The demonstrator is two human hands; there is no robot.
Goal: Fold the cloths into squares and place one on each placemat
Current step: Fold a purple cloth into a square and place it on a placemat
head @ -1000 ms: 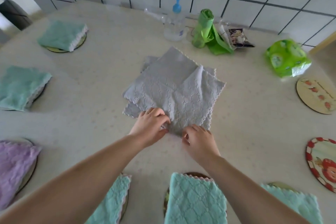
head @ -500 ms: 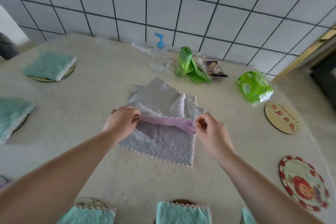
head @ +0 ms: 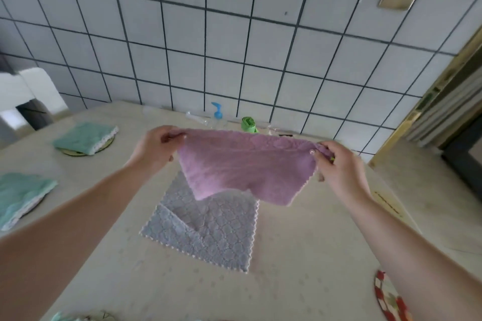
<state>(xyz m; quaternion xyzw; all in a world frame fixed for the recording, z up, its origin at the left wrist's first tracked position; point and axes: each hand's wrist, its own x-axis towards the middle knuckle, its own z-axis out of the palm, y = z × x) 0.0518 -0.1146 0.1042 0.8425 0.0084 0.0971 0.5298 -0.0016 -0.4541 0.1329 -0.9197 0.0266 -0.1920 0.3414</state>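
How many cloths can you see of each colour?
Purple cloth, held up by the left hand and right hand: 1
Grey cloths, flat on the table: at least 1, maybe 2 stacked
Green cloths fully seen on placemats: 2
Total: at least 4

Far part of the grey cloths (head: 208, 227) covered by the hanging purple cloth (head: 245, 164). Body of the blue-pump bottle (head: 217, 110) and most of the green roll (head: 248, 124) at the counter's far edge screened by that same cloth. Placemat (head: 388, 300) at the near right corner cut by the bottom edge and crossed by the right forearm. Green cloth (head: 20, 195) at the left edge cropped. Scrap of green cloth at the bottom edge too cropped to make out. Whole view softly blurred.
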